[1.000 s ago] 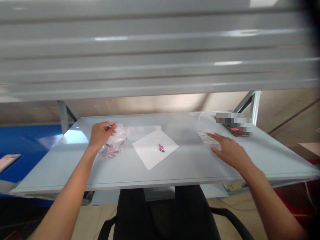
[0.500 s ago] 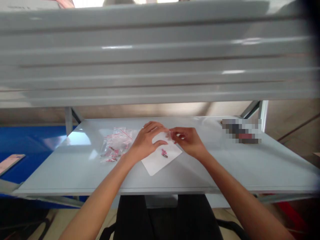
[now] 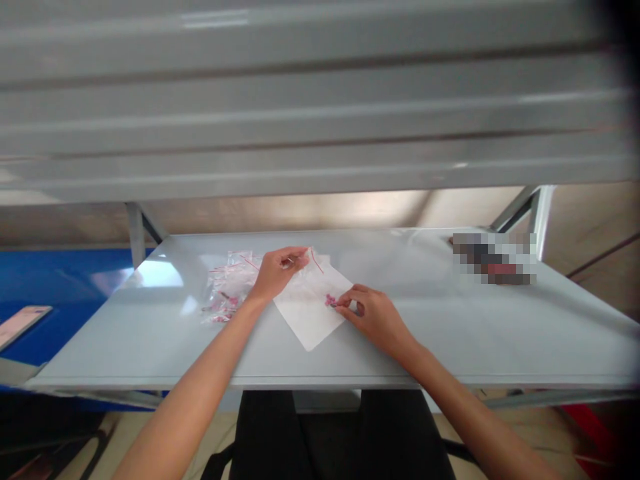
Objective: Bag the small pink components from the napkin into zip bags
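My left hand (image 3: 277, 273) pinches the edge of a thin clear plastic bag (image 3: 313, 283) with a red seal line, which lies over a white square sheet (image 3: 307, 327). My right hand (image 3: 373, 317) rests at the sheet's right corner, its fingertips at a small pink part (image 3: 330, 301). The fingers hide part of that piece. Left of the sheet, close to my left wrist, lies a heap of small clear bags (image 3: 227, 287) holding pink parts.
All this lies on a pale glass tabletop (image 3: 425, 347). A pixelated patch (image 3: 495, 259) covers the far right corner, where a phone lay. A grey shelf (image 3: 300, 107) hangs overhead. A blue surface (image 3: 60, 307) with a pink card (image 3: 20, 327) lies left.
My hands have parted from the sheet's top edge. The left hand has drawn the clear bag out over the sheet, and the right hand has dropped to the pink part.
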Demonstrator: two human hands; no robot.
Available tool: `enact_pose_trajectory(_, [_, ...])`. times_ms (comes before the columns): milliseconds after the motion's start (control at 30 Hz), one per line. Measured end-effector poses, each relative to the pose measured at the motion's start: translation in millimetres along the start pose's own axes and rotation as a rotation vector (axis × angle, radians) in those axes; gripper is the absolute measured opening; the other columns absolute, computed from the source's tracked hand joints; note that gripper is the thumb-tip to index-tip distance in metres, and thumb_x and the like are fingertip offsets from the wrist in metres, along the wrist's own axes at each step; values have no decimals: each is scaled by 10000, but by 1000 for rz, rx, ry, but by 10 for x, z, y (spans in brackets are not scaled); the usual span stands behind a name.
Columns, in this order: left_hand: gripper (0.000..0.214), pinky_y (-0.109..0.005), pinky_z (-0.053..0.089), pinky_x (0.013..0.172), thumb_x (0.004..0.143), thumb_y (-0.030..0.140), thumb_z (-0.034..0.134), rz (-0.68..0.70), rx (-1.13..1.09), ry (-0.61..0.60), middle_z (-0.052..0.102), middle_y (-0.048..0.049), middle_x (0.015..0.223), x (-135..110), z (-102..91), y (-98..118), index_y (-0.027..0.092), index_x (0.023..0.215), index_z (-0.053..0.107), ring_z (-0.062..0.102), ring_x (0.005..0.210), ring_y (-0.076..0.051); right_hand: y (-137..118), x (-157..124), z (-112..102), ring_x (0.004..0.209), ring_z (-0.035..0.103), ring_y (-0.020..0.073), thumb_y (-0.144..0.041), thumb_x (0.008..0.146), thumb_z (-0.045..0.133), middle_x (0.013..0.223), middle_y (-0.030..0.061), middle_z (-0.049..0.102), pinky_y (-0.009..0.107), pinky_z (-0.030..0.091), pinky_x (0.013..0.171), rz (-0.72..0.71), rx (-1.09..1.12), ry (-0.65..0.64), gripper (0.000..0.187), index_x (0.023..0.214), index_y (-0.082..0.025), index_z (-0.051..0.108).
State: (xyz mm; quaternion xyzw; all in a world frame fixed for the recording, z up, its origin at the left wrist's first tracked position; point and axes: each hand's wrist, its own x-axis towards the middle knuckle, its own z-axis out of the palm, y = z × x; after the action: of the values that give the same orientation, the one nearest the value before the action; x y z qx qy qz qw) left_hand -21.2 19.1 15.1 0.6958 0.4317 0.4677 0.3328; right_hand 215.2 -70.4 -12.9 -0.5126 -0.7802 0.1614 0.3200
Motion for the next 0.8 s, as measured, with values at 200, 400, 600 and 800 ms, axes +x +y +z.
enact_pose_trajectory(200, [368,-317,512,782,838,455,735,-18,12,-54,783,-102,1047,-96,63,1,198,1094,791,685,843,-199,-38,81,-155,608,567,152,-320,926,641,884,43,716,299,439,642,-33,51,114,158,913,-242,778])
enact_pose_trajectory(400, [419,-317,513,818,838,415,742,12,-28,-140,771,-107,1102,-140,191,35,199,1196,750,699,918,-212,-51,697,-241,623,544,125,-249,871,699,876,39,673,292,451,672,-125,61,129,95,893,-223,788])
enact_pose_trajectory(600, [478,-312,514,847,767,367,801,1,-35,-172,761,-108,1128,-125,242,4,164,1194,732,705,954,-219,160,793,100,773,606,134,-264,923,623,1074,86,612,278,509,662,-300,268,49,185,881,-228,799])
enact_pose_trajectory(800, [402,-310,521,825,802,420,754,-71,-28,-30,783,-106,1012,-113,219,-23,139,1090,770,714,906,-223,248,725,16,815,644,171,-441,930,614,1152,106,644,263,525,542,-72,483,19,303,1046,-231,799])
